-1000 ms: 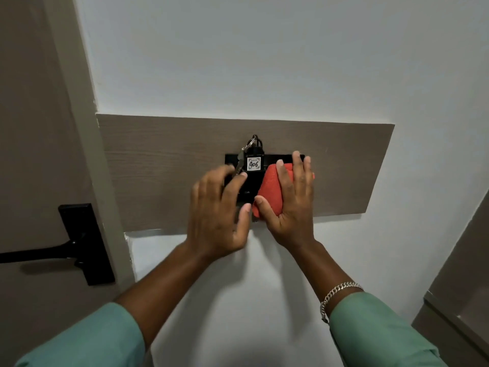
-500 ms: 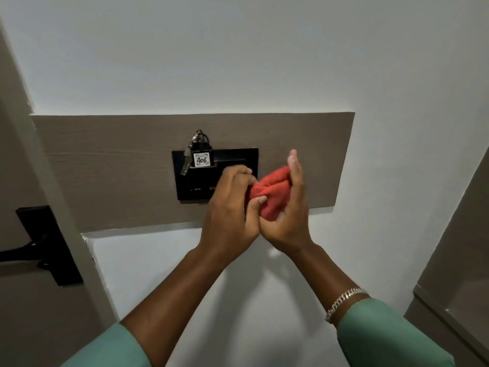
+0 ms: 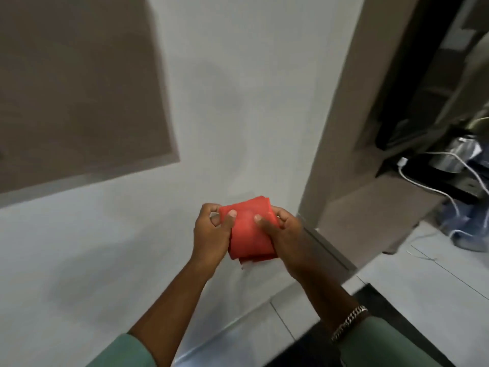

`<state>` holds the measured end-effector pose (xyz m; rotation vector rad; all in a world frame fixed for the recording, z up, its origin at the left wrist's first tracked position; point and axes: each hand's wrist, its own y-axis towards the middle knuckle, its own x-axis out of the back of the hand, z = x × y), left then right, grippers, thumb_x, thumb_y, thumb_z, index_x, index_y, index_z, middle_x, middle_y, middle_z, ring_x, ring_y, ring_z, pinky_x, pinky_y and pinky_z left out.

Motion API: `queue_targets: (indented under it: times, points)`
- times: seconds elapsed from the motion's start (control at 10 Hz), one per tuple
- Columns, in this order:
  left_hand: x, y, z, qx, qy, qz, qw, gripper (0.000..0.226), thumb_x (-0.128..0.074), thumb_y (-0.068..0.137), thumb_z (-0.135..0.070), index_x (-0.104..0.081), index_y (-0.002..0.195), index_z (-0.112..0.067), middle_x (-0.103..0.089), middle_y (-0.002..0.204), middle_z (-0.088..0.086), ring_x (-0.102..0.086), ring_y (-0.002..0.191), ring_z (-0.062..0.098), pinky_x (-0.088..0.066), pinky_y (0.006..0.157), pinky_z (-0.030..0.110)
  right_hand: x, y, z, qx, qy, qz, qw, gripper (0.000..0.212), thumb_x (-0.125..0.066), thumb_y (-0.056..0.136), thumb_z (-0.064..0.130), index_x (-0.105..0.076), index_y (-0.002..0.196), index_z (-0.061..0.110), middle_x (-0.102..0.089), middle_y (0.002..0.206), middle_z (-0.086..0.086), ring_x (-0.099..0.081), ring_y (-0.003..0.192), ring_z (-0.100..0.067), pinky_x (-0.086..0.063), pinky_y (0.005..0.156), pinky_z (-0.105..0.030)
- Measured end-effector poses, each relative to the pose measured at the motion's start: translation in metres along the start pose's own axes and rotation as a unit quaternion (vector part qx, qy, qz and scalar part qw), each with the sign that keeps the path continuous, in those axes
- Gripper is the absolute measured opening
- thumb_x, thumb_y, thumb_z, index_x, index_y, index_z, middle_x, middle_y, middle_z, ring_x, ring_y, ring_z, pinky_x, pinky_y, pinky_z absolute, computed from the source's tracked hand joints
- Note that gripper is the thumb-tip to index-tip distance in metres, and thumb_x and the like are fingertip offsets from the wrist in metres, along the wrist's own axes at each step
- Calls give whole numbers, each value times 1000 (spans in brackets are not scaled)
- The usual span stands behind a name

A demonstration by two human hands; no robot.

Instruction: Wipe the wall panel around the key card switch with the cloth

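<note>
Cloth: red, folded, held between both hands in front of the white wall, well below and right of the wall panel. Left hand: closed on the cloth's left edge, thumb on its face. Right hand: closed on the right edge, thumb likewise on top; chain bracelet at the wrist. Key card switch: out of view.

No writing, label, brand mark or number can be read anywhere in this blurred view, on the wall, the cloth or the cluttered shelf.
</note>
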<state>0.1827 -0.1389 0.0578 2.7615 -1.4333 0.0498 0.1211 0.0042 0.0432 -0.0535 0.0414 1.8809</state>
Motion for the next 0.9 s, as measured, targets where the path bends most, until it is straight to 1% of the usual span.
queue_targets:
  times: [0.1, 0.2, 0.3, 0.4, 0.5, 0.6, 0.7, 0.8, 0.9]
  points:
    - [-60, 8, 34, 103, -66, 60, 991, 13, -65, 91, -14, -55, 99, -13, -65, 95, 18, -62, 78, 29, -56, 71, 45, 61, 21, -28, -27, -55, -30, 998, 19, -75, 88, 20, -71, 107, 18, -77, 107, -12, -76, 95, -31, -65, 78, -47]
    - [-150, 17, 81, 220, -131, 123, 959, 23, -60, 92, -5, -58, 115, -5, -66, 112, 21, -68, 88, 30, -62, 64, 40, 150, 57, -61, -56, -150, -63, 985, 8, -64, 96, 16, -70, 97, 22, -74, 99, -6, -74, 81, -15, -61, 66, -28]
    - [-199, 26, 102, 271, -184, 181, 927, 32, -53, 94, -1, -55, 126, -3, -64, 120, 21, -67, 97, 30, -61, 70, 36, 197, 86, -81, -69, -237, -86, 965, 11, -58, 99, 18, -69, 103, 18, -71, 100, -8, -69, 93, -27, -57, 79, -36]
    - [-255, 44, 127, 308, -230, 224, 896, 41, -44, 97, 2, -46, 137, -1, -59, 128, 21, -62, 107, 30, -54, 87, 37, 244, 131, -109, -78, -360, -102, 924, 27, -50, 103, 20, -65, 123, 9, -71, 115, -17, -63, 110, -36, -41, 90, -32]
    - [-273, 54, 134, 310, -231, 235, 892, 43, -45, 96, 1, -45, 140, -3, -56, 136, 21, -59, 112, 29, -49, 96, 38, 255, 150, -120, -93, -403, -112, 904, 31, -47, 103, 21, -61, 129, 10, -69, 125, -20, -61, 116, -40, -43, 93, -34]
    - [-280, 62, 153, 293, -187, 250, 904, 50, -50, 97, -4, -39, 145, -5, -51, 145, 15, -52, 128, 26, -39, 111, 38, 260, 169, -134, -76, -449, -108, 884, 33, -49, 102, 20, -60, 132, 12, -68, 127, -22, -61, 119, -42, -47, 99, -40]
    - [-269, 66, 156, 258, -99, 253, 927, 61, -55, 96, -9, -30, 151, -8, -43, 153, 10, -44, 138, 23, -36, 113, 36, 258, 175, -135, -53, -464, -119, 876, 35, -51, 99, 18, -59, 133, 14, -67, 129, -20, -61, 120, -40, -47, 99, -39]
    - [-244, 69, 144, 143, 87, 220, 961, 65, -57, 95, -16, -27, 153, -12, -34, 159, 6, -36, 144, 22, -34, 113, 33, 242, 161, -132, -33, -519, -190, 833, 43, -52, 97, 26, -51, 139, 17, -57, 139, -14, -50, 129, -37, -38, 108, -50]
    - [-230, 70, 128, 40, 189, 182, 964, 61, -54, 97, -19, -31, 152, -14, -36, 158, 5, -36, 144, 23, -32, 115, 32, 231, 147, -124, 26, -550, -218, 806, 45, -52, 97, 33, -51, 137, 14, -57, 138, -15, -51, 126, -36, -39, 105, -50]
